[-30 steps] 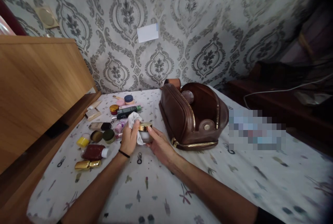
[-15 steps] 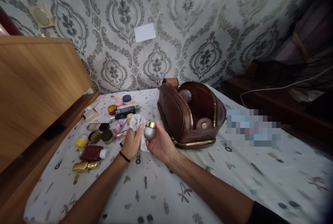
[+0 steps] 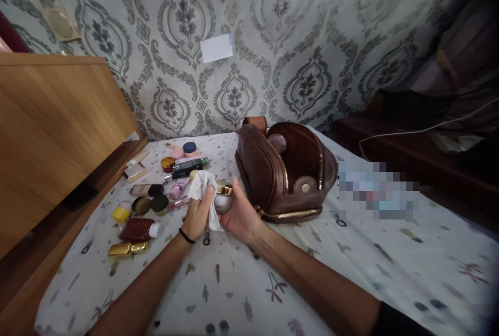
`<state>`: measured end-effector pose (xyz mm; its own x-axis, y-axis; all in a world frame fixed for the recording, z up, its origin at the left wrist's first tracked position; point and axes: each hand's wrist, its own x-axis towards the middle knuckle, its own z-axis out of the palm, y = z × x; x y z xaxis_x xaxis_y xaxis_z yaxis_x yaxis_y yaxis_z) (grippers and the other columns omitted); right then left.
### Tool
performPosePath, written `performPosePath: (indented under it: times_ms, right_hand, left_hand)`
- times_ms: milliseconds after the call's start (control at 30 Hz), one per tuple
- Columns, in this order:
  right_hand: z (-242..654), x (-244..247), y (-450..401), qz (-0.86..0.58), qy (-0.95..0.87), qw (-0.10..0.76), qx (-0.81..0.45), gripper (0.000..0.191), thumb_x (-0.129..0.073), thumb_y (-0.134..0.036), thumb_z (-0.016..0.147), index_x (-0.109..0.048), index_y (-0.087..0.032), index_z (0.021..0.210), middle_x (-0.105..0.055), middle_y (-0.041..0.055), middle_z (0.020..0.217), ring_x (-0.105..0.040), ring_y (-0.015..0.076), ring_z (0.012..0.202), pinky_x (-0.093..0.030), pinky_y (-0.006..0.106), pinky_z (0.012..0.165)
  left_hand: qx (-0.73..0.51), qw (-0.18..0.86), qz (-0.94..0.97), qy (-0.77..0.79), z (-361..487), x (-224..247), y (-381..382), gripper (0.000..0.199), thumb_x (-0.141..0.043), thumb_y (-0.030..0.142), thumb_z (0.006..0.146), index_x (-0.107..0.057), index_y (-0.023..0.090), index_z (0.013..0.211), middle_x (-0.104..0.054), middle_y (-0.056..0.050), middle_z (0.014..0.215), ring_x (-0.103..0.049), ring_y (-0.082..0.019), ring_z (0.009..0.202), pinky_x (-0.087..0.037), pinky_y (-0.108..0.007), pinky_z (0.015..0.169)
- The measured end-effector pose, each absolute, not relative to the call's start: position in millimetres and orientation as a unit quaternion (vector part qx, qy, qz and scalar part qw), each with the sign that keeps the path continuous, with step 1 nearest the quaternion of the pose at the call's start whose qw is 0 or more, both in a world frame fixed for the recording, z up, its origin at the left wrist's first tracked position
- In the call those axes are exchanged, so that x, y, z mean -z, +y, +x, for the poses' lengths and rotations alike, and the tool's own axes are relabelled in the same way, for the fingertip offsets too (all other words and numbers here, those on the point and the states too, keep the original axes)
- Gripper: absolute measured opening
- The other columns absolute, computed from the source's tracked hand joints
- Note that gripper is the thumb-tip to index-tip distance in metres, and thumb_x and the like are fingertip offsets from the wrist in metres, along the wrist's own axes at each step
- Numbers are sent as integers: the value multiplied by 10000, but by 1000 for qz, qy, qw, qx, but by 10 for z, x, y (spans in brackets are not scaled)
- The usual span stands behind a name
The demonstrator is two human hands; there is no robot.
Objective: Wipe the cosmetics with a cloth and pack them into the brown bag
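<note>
My left hand (image 3: 198, 216) is closed on a crumpled white cloth (image 3: 203, 186), thumb on top, and presses it against the side of a small jar. The cosmetic jar (image 3: 223, 201), pale with a shiny gold lid, sits in my right hand (image 3: 244, 217), whose fingers curl round its right side and underneath. Just right of my hands stands a brown leather toiletry bag (image 3: 261, 172), unzipped, with a round purplish container (image 3: 277, 143) inside. Left of my hands lie a pink-purple tube (image 3: 179, 189) and a dark green bottle (image 3: 187, 168).
Several cosmetics lie on the patterned sheet (image 3: 241, 284) at left: a dark red bottle (image 3: 134, 229) with a white cap, a gold tube (image 3: 128, 249), a yellow-lidded jar (image 3: 121, 214). A wooden panel (image 3: 58, 133) borders the left. Behind is the patterned wall (image 3: 249, 8).
The jar has turned and tilted slightly in my right hand, showing more of its lid. The cloth in my left hand has shifted and spread a little leftward.
</note>
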<state>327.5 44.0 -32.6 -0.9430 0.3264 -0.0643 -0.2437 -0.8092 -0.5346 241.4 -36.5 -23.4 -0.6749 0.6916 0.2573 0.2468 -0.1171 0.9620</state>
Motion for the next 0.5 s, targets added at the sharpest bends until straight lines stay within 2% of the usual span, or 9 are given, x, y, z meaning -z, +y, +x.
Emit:
performPosePath:
  times_ms: [67,267,400,500]
  right_hand:
    - [3263,347,439,-82,-275,161,-944,481,-478,-618,906,-657,-214,1096,-750,51,927,-693,191,800,-552,310,674]
    - [3248,440,440,-98,-277,169,-941,380,-590,-507,887,-664,-177,1060,-746,73,966,-701,199,842,-565,333,728]
    - [3259,443,463,-93,-241,167,-952,324,-589,-471,897,-660,-186,1035,-747,55,940,-702,188,814,-571,337,728]
    - [3269,417,494,-94,-198,170,-961,300,-566,-440,919,-647,-185,1053,-746,45,932,-702,183,812,-575,333,723]
  left_hand:
    - [-669,157,351,637,2361,265,-353,550,-570,599,836,-671,144,1129,-704,-113,1167,-535,-271,1277,-366,-393,1125]
    - [-709,137,304,621,2174,349,-330,471,-633,506,830,-676,154,1139,-697,-97,1211,-583,-250,1220,-389,-379,1101]
    - [-709,149,309,616,2189,306,-325,453,-655,506,808,-701,148,1083,-722,-91,1150,-585,-253,1215,-395,-376,1091]
    - [-694,181,320,620,2234,241,-340,480,-597,562,835,-716,147,1045,-747,-86,1041,-619,-262,1153,-417,-384,1068]
